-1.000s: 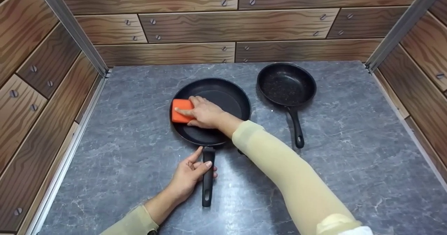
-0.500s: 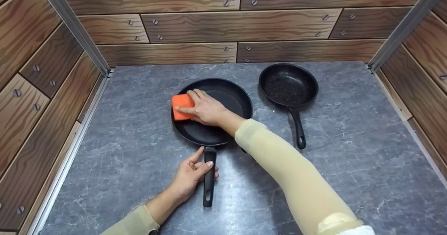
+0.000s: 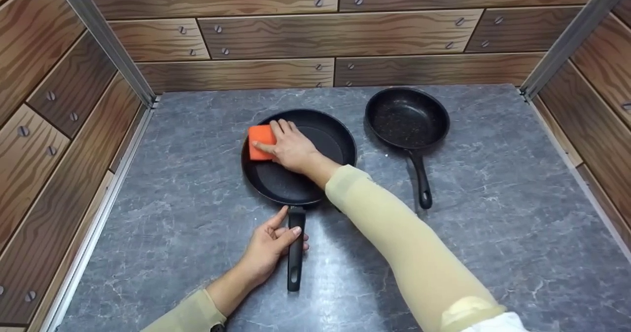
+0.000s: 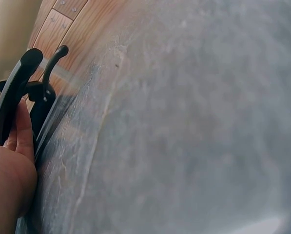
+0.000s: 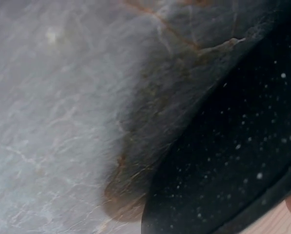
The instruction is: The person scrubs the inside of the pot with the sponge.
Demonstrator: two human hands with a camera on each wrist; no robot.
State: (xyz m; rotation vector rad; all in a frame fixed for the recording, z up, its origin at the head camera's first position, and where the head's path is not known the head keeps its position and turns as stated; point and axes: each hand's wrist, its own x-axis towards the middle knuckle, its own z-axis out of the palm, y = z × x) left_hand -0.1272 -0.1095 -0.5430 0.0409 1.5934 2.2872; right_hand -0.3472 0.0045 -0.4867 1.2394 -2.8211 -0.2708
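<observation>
A large black frying pan [image 3: 283, 184] sits on the grey marbled table in the head view. My left hand [image 3: 263, 248] holds its handle [image 3: 294, 268] near the pan end, thumb on top and fingers passing underneath. Inside the pan, my right hand [image 3: 294, 147] grips an orange sponge [image 3: 260, 137] against the upper left inner wall, one finger stretched across it. The left wrist view has the left hand [image 4: 13, 161] around the black handle [image 4: 13, 92]. Filling the right side of the right wrist view is the pan's dark speckled outer wall [image 5: 242, 141]; the sponge is hidden there.
A smaller black frying pan [image 3: 406, 120] stands at the back right, its handle [image 3: 422, 189] pointing toward the front. Wood-patterned walls [image 3: 276, 36] enclose the table at the back and both sides, with metal corner posts [image 3: 106, 41].
My right hand has slid the sponge upward along the pan's left wall, away from me, and slightly to the right. The left hand keeps its hold on the handle.
</observation>
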